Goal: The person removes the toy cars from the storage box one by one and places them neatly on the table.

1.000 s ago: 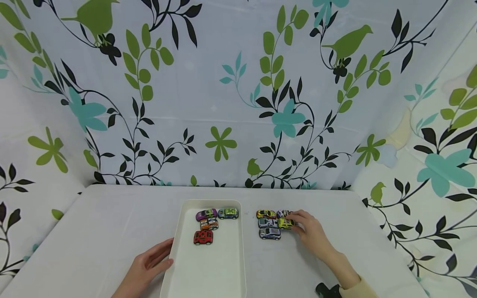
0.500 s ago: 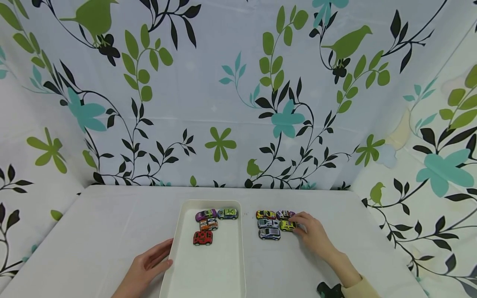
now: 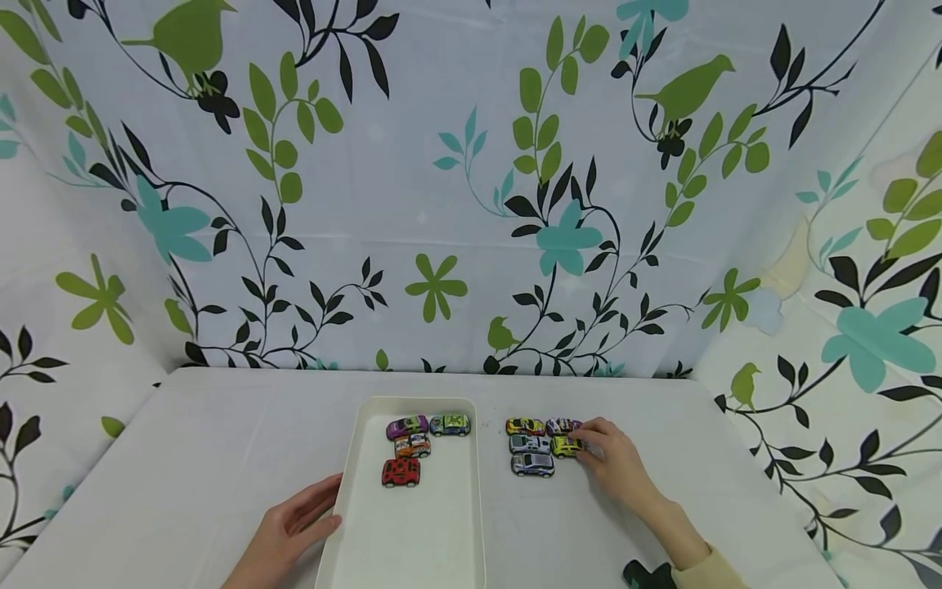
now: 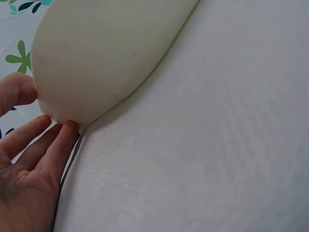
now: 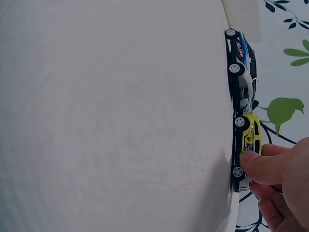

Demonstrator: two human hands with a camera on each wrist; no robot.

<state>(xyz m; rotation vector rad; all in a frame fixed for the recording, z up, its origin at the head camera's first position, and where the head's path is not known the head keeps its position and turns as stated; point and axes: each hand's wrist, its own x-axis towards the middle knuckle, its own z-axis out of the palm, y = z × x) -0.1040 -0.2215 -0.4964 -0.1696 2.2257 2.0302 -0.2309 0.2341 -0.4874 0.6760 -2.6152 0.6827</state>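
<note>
On the right of the head view, my right hand (image 3: 616, 465) pinches a yellow toy car (image 3: 565, 447). In the right wrist view the thumb (image 5: 263, 166) lies along the side of this yellow car (image 5: 250, 135), whose wheels sit at the table surface. A white and purple toy car (image 3: 562, 426) is just behind it, partly covered by my fingers. Left of it stand a yellow and red car (image 3: 525, 426), a silver-blue car (image 3: 529, 444) and a silver car (image 3: 533, 465). My left hand (image 3: 289, 523) touches the left wall of a white tray (image 3: 412, 544) with extended fingers.
Inside the tray, near its far end, are a purple-green car (image 3: 407, 427), a green-blue car (image 3: 450, 425), an orange car (image 3: 413, 446) and a red car (image 3: 401, 472). A patterned curtain (image 3: 353, 188) stands behind the white table (image 3: 184, 474).
The yellow car has shifted slightly right and nearer in my right hand, and more of the white and purple car shows. My left hand and the tray stay in place.
</note>
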